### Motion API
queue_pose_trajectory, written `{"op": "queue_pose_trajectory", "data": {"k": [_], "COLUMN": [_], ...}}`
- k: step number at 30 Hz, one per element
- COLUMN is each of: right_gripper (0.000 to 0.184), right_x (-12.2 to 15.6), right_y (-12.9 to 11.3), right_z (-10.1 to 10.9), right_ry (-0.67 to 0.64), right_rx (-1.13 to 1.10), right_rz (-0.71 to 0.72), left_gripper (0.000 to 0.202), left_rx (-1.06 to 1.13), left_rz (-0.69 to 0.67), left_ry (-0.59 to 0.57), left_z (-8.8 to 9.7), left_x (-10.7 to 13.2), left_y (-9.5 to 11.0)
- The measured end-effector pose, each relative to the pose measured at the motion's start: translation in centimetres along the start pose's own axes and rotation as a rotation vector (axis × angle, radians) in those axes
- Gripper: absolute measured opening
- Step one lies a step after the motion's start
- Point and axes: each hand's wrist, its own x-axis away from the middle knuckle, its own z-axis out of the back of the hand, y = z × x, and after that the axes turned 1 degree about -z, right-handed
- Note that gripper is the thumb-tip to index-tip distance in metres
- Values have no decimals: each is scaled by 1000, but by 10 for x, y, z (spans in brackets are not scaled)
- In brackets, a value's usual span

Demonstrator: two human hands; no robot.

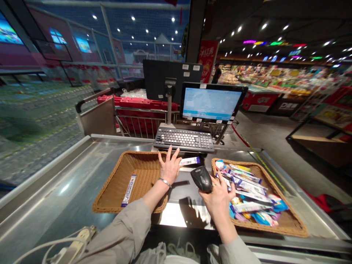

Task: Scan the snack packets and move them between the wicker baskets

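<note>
My left hand (169, 167) reaches forward between the two baskets and pinches a slim white and purple packet (190, 161), its other fingers spread. My right hand (218, 196) grips a black handheld barcode scanner (202, 178), which points toward that packet. The left wicker basket (110, 194) holds a single long white and blue packet (128, 190). The right wicker basket (291, 223) is filled with several colourful packets (249, 198).
A keyboard (184, 139) and a lit monitor (211, 103) stand behind the baskets on the steel checkout counter (68, 190). A second screen's dark back (162, 79) is at the left. A power strip with cable (73, 245) lies near left. Red baskets and a cart rail sit behind.
</note>
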Motion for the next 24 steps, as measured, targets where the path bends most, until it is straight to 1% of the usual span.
{"op": "queue_pose_trajectory", "data": {"k": [7, 12, 17, 19, 24], "right_gripper": [19, 20, 22, 22, 22], "right_x": [1, 2, 3, 4, 6], "right_y": [3, 2, 1, 3, 15], "right_z": [0, 3, 8, 7, 4], "right_ry": [-12, -1, -45, -33, 45], "right_rx": [5, 13, 29, 38, 51], "right_rz": [7, 3, -29, -39, -29], "left_gripper": [24, 24, 25, 26, 26], "left_rx": [-5, -2, 12, 18, 34], "left_rz": [-6, -5, -1, -7, -29], "left_ry": [-2, -25, -45, -43, -48], "left_z": [0, 3, 6, 6, 6], "left_x": [-1, -3, -6, -7, -12], "left_y": [2, 5, 9, 11, 18]}}
